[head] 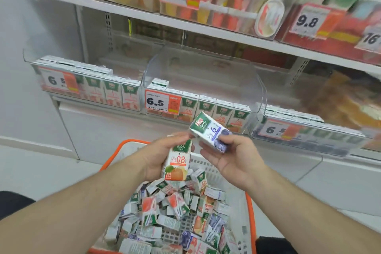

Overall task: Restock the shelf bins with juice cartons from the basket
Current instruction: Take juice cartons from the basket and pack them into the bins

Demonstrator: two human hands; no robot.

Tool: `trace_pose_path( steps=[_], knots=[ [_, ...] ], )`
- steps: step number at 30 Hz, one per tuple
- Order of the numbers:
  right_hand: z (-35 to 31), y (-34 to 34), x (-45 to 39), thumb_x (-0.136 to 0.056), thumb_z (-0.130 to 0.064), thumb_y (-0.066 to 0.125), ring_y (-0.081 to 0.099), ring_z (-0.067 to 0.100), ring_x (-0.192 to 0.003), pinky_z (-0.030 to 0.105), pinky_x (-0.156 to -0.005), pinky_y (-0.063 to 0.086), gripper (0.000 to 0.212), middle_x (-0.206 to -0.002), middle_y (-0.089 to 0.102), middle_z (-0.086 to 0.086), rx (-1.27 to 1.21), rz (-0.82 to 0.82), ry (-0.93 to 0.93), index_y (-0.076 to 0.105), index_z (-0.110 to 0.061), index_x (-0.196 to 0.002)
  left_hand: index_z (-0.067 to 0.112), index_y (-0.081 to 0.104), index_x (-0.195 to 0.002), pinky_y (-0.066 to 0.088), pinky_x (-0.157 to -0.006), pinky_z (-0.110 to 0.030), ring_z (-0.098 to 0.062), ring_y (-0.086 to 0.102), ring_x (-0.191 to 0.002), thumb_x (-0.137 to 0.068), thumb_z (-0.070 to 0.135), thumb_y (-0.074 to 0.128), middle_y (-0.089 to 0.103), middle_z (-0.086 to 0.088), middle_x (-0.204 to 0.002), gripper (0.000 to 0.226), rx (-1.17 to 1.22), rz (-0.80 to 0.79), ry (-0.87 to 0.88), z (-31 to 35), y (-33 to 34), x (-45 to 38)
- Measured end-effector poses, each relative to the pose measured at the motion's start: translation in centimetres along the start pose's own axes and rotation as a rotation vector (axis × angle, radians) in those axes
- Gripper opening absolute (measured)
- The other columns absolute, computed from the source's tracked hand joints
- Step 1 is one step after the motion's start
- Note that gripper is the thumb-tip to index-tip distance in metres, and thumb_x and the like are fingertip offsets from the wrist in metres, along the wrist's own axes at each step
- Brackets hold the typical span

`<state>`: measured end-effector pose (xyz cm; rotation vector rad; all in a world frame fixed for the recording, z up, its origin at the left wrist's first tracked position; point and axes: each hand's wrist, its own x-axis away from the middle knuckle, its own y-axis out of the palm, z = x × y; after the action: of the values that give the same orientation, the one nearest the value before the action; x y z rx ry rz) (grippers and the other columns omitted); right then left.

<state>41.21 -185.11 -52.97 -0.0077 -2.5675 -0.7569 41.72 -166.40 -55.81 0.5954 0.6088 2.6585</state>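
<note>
With your left hand (pixel 162 156) gripping the orange carton (pixel 176 163) and your right hand (pixel 233 156) gripping the blueberry carton (pixel 212 132) above the basket (pixel 250 208), match each to its bin: orange middle (pixel 206 97), blueberry right (pixel 309 136), upright, label forward.

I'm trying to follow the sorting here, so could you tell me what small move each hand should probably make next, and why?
Probably lift the orange carton in the left hand up into the middle bin, whose front row shows the same orange picture and which has room above. The right hand holds a blueberry carton, which seems to match the right bin.
</note>
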Motion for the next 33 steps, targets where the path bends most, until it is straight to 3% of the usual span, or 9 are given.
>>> trace_pose_path(
  steps=[4,7,12,14,18,20,25,29,33],
  knots=[
    [-0.4,-0.8,1.1,-0.083,-0.011,0.059,0.061,0.027,-0.099,0.041,-0.104,0.041,0.029,-0.099,0.07,0.012,0.117,-0.068,-0.045,0.065,-0.004,-0.11,0.009,0.063,-0.119,0.05,-0.09,-0.045,-0.032,0.064,-0.096,-0.062,0.025,0.082,0.068,-0.023,-0.112,0.062,-0.093,-0.027,0.165,-0.2,2.3,-1.0],
    [-1.4,-1.8,1.5,-0.086,-0.004,0.064,0.062,0.021,-0.091,0.036,-0.09,0.044,0.03,-0.098,0.071,0.007,0.326,-0.044,-0.165,0.063,-0.005,-0.116,0.009,0.063,-0.116,0.047,-0.095,-0.052,-0.036,0.065,-0.101,-0.067,0.029,0.081,0.069,-0.024,-0.112,0.056,-0.143,0.036,0.212,-0.3,4.0,-1.9],
    [-4.0,-3.4,2.3,-0.077,0.009,0.07,0.069,0.02,-0.086,0.024,-0.074,0.056,0.033,-0.095,0.076,0.007,0.732,0.06,-0.347,0.071,-0.012,-0.102,0.006,0.067,-0.109,0.054,-0.091,-0.046,-0.032,0.07,-0.092,-0.07,0.016,0.085,0.074,-0.017,-0.102,0.044,-0.289,0.119,0.248,-0.1,6.9,-3.3],
    [-5.0,-3.8,2.4,-0.072,-0.005,0.072,0.068,0.016,-0.099,0.028,-0.085,0.056,0.046,-0.107,0.073,0.002,0.816,0.114,-0.408,0.07,-0.017,-0.116,0.008,0.071,-0.101,0.055,-0.088,-0.043,-0.027,0.071,-0.088,-0.073,0.018,0.083,0.076,-0.009,-0.095,0.031,-0.407,0.203,0.307,0.2,8.2,-4.1],
    [-6.5,-4.0,3.2,-0.071,-0.04,0.08,0.054,0.011,-0.117,0.025,-0.092,0.048,0.081,-0.131,0.053,-0.011,0.988,0.262,-0.588,0.045,-0.032,-0.143,0.019,0.065,-0.078,0.036,-0.049,-0.022,-0.011,0.052,-0.056,-0.073,0.02,0.078,0.063,0.007,-0.068,0.014,-0.716,0.315,0.428,0.8,11.9,-5.3],
    [-7.0,-4.5,3.1,-0.076,-0.042,0.077,0.056,0.014,-0.112,0.027,-0.091,0.048,0.072,-0.124,0.059,-0.012,1.082,0.361,-0.695,0.045,-0.033,-0.14,0.025,0.063,-0.079,0.033,-0.042,-0.02,-0.007,0.05,-0.048,-0.075,0.009,0.071,0.06,0.007,-0.067,0.018,-0.778,0.356,0.465,0.8,14.2,-6.1],
    [-10.6,-7.7,2.4,-0.073,-0.033,0.076,0.062,0.012,-0.091,0.028,-0.08,0.051,0.049,-0.093,0.06,-0.016,0.915,0.576,-0.766,0.054,-0.029,-0.116,0.037,0.061,-0.089,0.036,-0.041,-0.019,0.0,0.051,-0.051,-0.072,0.027,0.078,0.059,0.018,-0.083,0.026,-0.801,0.344,0.538,0.5,18.9,-8.9],
    [-15.9,-10.8,2.6,-0.072,-0.027,0.074,0.055,-0.001,-0.071,0.016,-0.06,0.046,0.041,-0.081,0.053,-0.016,0.853,0.717,-0.887,0.047,-0.024,-0.103,0.03,0.041,-0.144,0.043,-0.083,-0.027,-0.014,0.054,-0.109,-0.076,0.026,0.078,0.05,0.006,-0.13,0.077,-1.059,0.204,0.634,-0.2,21.3,-11.9],
    [-21.1,-14.3,1.1,-0.079,-0.028,0.07,0.053,0.003,-0.072,0.01,-0.051,0.038,0.04,-0.084,0.052,-0.013,0.946,0.82,-0.992,0.044,-0.021,-0.11,0.037,0.01,-0.154,0.04,-0.1,-0.034,-0.024,0.04,-0.135,-0.08,0.013,0.065,0.015,0.009,-0.158,0.095,-1.4,0.157,0.546,-1.7,22.2,-15.4]
  ],
)
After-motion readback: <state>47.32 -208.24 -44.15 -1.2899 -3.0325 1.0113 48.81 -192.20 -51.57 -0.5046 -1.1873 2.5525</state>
